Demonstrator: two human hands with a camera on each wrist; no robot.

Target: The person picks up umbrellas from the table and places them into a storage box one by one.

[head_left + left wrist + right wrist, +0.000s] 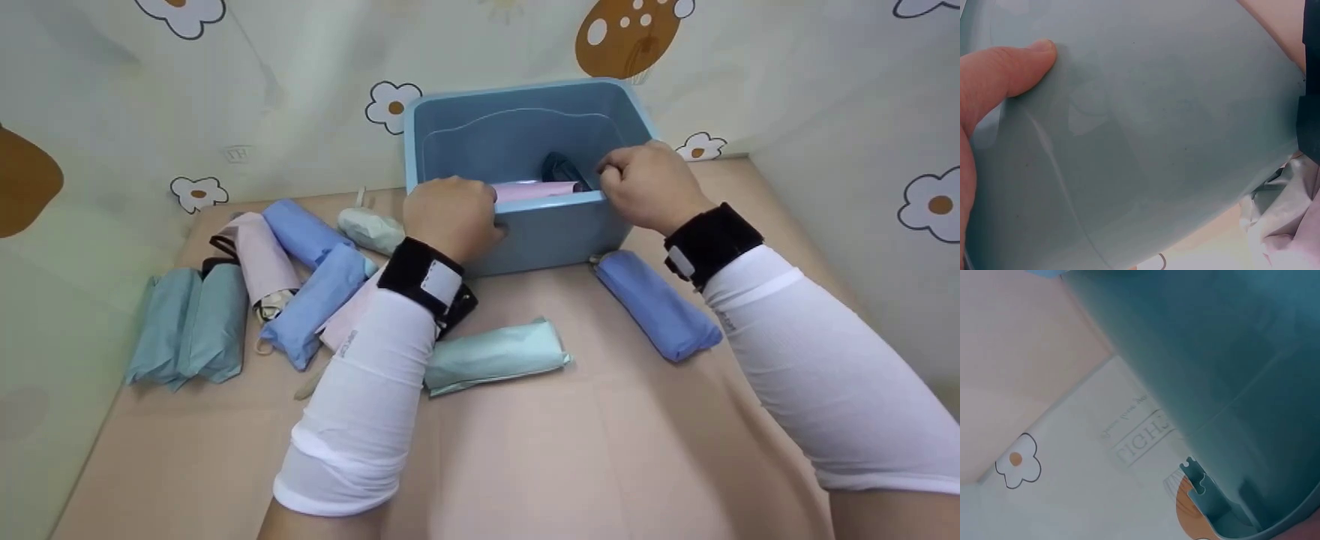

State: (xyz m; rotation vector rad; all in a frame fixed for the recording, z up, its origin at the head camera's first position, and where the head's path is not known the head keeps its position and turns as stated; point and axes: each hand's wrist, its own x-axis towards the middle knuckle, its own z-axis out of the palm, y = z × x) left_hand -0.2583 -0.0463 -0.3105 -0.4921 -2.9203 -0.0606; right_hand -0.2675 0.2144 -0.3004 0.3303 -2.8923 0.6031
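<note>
A blue-grey plastic bin (pixel 540 232) stands against the back wall. My left hand (pixel 454 217) grips its front rim near the left, and in the left wrist view the thumb (pixel 1030 64) lies against the bin's outer wall. At the front right corner, my right hand (pixel 652 184) holds the rim with curled fingers. Inside the bin are a pink bundle (pixel 532 190) and a dark one (pixel 561 171). In the right wrist view the bin's wall (pixel 1230 382) fills much of the picture, and most of that hand is out of sight.
Bundles like folded umbrellas in sleeves lie about: a blue one (pixel 656 304) right of the bin, a mint one (pixel 499 356) in front. A pile at left holds green (pixel 214 322), pink (pixel 262 259) and blue (pixel 322 300) ones. Flower-patterned walls (pixel 300 90) border the table (pixel 525 465).
</note>
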